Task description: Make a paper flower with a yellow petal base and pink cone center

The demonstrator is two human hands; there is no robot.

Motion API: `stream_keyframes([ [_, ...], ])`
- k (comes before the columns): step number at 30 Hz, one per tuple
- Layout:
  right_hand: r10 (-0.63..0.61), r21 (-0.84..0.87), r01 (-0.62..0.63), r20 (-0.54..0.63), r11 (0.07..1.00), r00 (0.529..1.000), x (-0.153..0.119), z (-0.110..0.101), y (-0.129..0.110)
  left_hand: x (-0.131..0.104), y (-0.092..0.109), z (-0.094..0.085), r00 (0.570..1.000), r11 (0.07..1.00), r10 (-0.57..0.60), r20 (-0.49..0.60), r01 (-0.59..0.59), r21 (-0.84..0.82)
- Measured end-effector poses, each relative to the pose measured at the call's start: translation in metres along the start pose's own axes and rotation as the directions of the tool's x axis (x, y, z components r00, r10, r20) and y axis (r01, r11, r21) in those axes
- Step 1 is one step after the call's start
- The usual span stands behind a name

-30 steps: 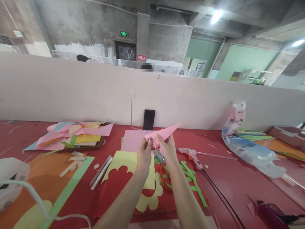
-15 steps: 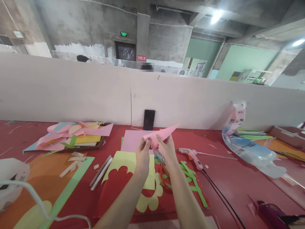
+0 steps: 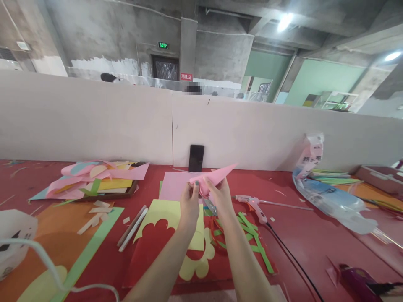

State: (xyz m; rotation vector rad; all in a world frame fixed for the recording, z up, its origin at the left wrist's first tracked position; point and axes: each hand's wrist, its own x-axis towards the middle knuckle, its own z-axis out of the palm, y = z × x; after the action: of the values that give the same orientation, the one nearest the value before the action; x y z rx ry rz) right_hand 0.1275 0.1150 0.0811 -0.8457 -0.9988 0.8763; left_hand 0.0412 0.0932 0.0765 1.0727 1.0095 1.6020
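A folded pink paper [image 3: 220, 174] is held up between both hands above the red table. My left hand [image 3: 189, 201] pinches its left end, thumb and fingers pressed together. My right hand [image 3: 220, 197] grips it from the right, with the paper's long point rising up to the right. Just below the hands lie scissors [image 3: 210, 206], their handles partly hidden by my right forearm. Behind my left hand is a flat pink sheet [image 3: 173, 184]. Yellow paper with scalloped cut-outs [image 3: 157, 209] lies in front of it.
A black phone [image 3: 196, 158] leans on the white partition [image 3: 126, 126]. To the right are a glue gun [image 3: 255, 207] with its cable, green strips [image 3: 258, 241] and a plastic bag [image 3: 336, 205]. Paper scraps [image 3: 103, 178] fill a tray at left, near pens [image 3: 134, 230].
Both hands keep their hold on the pink paper. My left hand has shifted very slightly, its thumb a little more upright; the rest looks the same.
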Motion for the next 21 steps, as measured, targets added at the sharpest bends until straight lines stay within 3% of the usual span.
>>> stream_keyframes([
  [7,0.048,0.057,-0.048,0.001,0.997,0.999,-0.001,-0.002,-0.006,-0.004,0.004,0.001,0.999,0.998,0.003,0.036,-0.001,-0.057],
  [21,0.037,0.009,-0.037,-0.063,0.999,0.997,0.001,-0.002,0.008,-0.002,-0.001,-0.001,0.996,0.987,0.084,0.027,-0.087,0.138],
])
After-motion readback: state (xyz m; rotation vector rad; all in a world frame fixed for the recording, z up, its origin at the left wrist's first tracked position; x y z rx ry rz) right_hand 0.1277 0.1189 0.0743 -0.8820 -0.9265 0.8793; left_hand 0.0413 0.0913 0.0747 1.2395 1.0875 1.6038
